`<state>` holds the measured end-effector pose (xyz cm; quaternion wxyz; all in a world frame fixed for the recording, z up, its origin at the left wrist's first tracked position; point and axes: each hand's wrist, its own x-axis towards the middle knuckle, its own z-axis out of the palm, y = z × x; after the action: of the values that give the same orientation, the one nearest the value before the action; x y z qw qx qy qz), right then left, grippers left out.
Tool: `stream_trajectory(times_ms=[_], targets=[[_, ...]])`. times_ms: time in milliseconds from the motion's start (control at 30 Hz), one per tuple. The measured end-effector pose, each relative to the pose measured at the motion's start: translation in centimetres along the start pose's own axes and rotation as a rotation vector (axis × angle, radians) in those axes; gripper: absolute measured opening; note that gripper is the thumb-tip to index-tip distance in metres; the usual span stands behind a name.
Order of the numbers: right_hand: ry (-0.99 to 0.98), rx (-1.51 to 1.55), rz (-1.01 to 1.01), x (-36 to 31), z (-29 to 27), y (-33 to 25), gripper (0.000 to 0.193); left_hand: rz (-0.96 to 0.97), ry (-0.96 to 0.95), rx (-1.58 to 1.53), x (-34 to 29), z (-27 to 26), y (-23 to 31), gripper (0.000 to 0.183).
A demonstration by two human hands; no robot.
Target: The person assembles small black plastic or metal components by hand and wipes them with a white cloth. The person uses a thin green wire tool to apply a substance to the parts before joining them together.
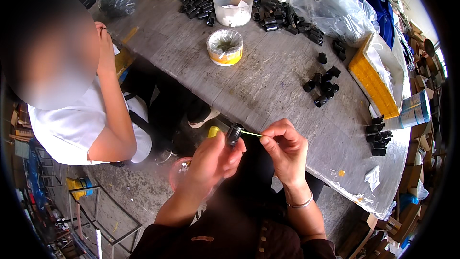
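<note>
The left hand is raised at lower centre, its forearm slanted up from the lower edge; the thumb is turned upward and the fingers are curled around a small black cylinder, which is held slightly tilted just beyond the near edge of the table. The right hand is placed to the right of it at similar height, the forearm nearly vertical and the wrist encircled by a metal bracelet. Its thumb and forefinger are pinched on the end of a thin yellow-green strip, which is extended leftward to the cylinder's upper part; whether it is inserted there cannot be told. A yellow object is seen beside the left thumb; whether it is gripped cannot be told.

The grey tabletop is scuffed and stained. Black parts are heaped at upper centre, beside a translucent tub, with smaller groups scattered at right. A yellow-banded container is set nearer. A yellow-sided foam box is tilted at right. At left, a co-worker in a white shirt is seated; below, a metal frame is stood on the concrete floor.
</note>
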<state>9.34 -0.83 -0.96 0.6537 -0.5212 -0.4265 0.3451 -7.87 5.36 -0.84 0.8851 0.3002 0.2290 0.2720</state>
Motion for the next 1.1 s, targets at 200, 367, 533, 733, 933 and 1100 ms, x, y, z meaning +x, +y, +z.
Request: stream_trajectory(times_ms=[200,367,533,733,933,1100], targets=[[0.002,0.011,0.003,-0.1,-0.3,0.3,0.01,-0.074,-0.083,-0.168,0.2,-0.4,0.0,0.056],[0.005,0.034,0.005,-0.1,-0.2,0.2,0.009,-0.104,-0.101,-0.205,0.1,-0.3,0.0,0.056],[-0.006,0.028,-0.002,-0.1,-0.2,0.2,0.009,-0.074,-0.056,-0.122,0.2,-0.3,-0.1,0.055],[-0.009,0.037,0.014,0.0,-0.3,0.0,0.009,0.123,0.133,0.229,0.1,0.6,-0.1,0.037],[-0.009,0.006,0.019,0.2,0.0,-0.4,0.009,0.37,0.277,0.588,0.4,0.7,-0.4,0.026],[-0.013,-0.011,0.025,0.2,0.1,-0.5,0.009,0.251,0.216,0.456,0.0,0.1,-0.2,0.032]])
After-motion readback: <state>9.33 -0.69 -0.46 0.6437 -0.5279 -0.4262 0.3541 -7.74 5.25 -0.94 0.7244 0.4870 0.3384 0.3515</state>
